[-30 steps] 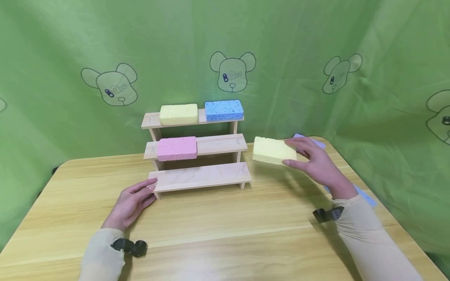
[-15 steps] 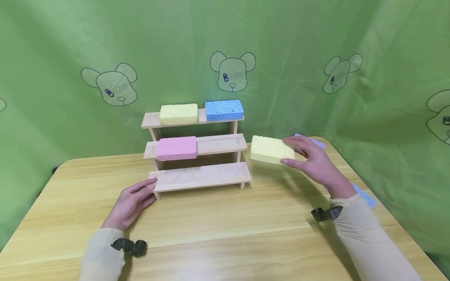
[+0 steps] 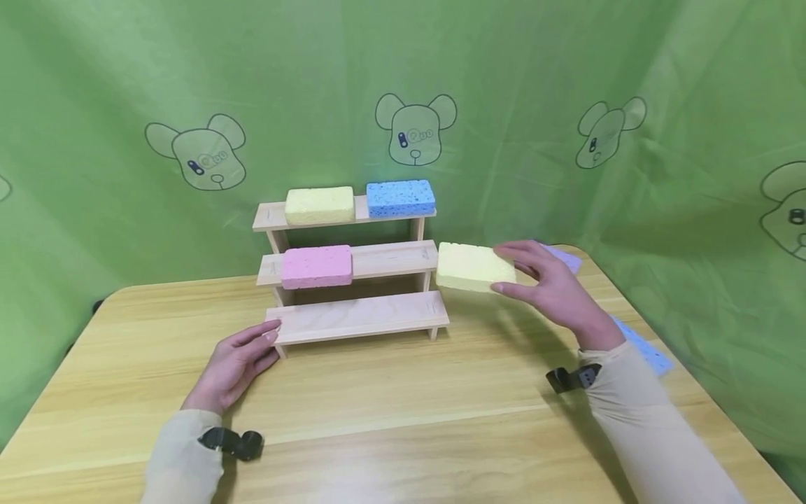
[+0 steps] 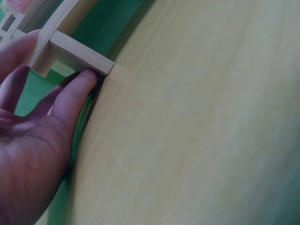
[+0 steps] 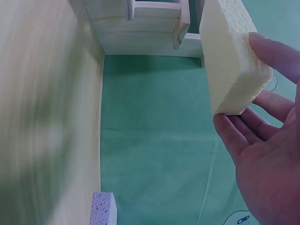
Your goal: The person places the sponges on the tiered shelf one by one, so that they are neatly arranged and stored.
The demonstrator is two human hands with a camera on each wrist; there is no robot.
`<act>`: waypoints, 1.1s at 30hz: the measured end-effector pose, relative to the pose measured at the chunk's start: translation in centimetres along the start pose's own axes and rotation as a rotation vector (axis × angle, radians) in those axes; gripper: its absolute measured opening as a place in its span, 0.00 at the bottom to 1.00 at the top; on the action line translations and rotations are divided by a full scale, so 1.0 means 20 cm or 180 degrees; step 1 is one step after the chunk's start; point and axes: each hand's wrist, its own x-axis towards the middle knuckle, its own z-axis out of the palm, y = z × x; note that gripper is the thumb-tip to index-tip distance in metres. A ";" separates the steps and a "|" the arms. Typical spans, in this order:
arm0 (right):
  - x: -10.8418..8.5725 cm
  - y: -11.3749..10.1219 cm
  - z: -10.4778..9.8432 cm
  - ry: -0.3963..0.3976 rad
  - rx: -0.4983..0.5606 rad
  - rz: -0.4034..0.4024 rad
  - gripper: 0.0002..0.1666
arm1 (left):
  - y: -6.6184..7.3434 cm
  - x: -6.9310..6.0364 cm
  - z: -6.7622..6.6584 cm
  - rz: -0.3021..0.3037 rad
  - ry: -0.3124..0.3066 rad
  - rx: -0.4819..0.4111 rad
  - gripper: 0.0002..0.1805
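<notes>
A pale yellow sponge (image 3: 474, 267) is pinched by its right end between the thumb and fingers of my right hand (image 3: 554, 290). It hangs above the table, just right of the middle tier of a wooden three-tier shelf (image 3: 359, 318). In the right wrist view the sponge (image 5: 232, 61) stands tilted in the hand. My left hand (image 3: 236, 364) holds the left end of the shelf's lowest tier; the left wrist view shows its fingers at the board and the leg (image 4: 79, 51). Another yellow sponge (image 3: 320, 205) and a blue sponge (image 3: 400, 198) lie on the top tier, a pink sponge (image 3: 317, 267) on the middle one.
At the table's right edge lie a purple sponge (image 3: 562, 259) and a second blue sponge (image 3: 644, 346), both partly hidden by the right arm. A green curtain (image 3: 504, 161) with bear faces hangs behind the wooden table (image 3: 378, 420).
My right hand has moved a little to the left with the yellow sponge, closer to the shelf's middle tier. The left hand and the shelf have stayed in place.
</notes>
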 end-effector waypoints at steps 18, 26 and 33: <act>0.07 -0.05 0.06 -0.0092 0.0062 -0.0058 0.34 | 0.00 0.01 -0.01 -0.0006 -0.0003 -0.0018 0.11; 0.10 -0.07 0.08 -0.0122 0.0056 -0.0155 0.35 | -0.01 0.01 -0.01 -0.0033 0.0011 0.0073 0.11; 0.12 -0.09 0.12 -0.0168 0.0201 -0.0213 0.35 | 0.00 0.01 -0.01 -0.0035 0.0023 0.0081 0.11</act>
